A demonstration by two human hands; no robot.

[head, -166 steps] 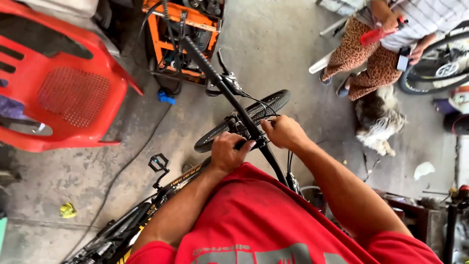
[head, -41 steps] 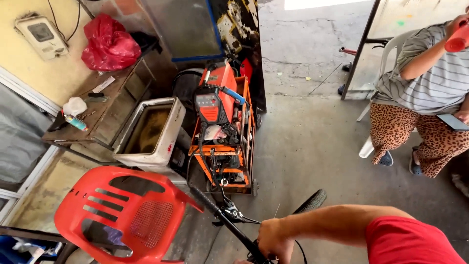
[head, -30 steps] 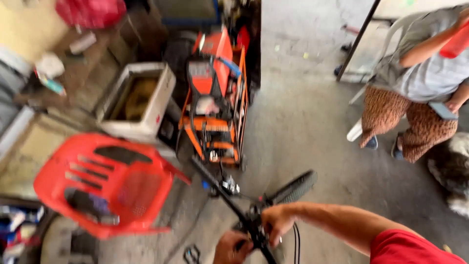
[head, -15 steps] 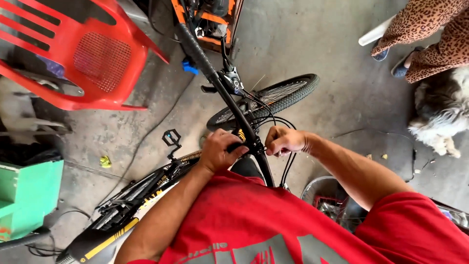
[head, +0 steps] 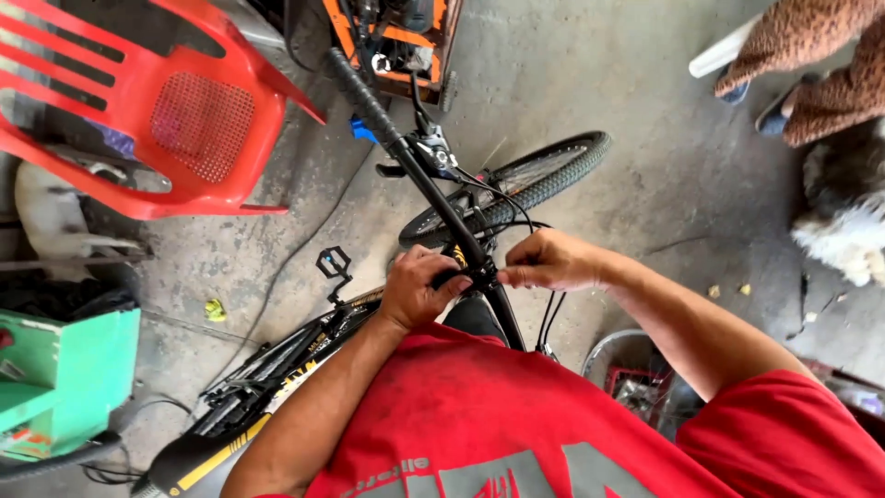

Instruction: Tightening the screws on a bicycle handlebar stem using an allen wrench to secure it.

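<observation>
While I look down, a red chair (head: 175, 111) sits far left; my left hand (head: 419, 288) is wrapped around the black handlebar (head: 433, 189) by its middle clamp; my right hand (head: 550, 261) pinches something tiny just beside it; the front tyre (head: 530, 180) lies behind.

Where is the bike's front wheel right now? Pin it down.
In the head view, the front wheel lies on the concrete floor just above centre, beyond the black handlebar and above the right hand, right of the red plastic chair.
</observation>
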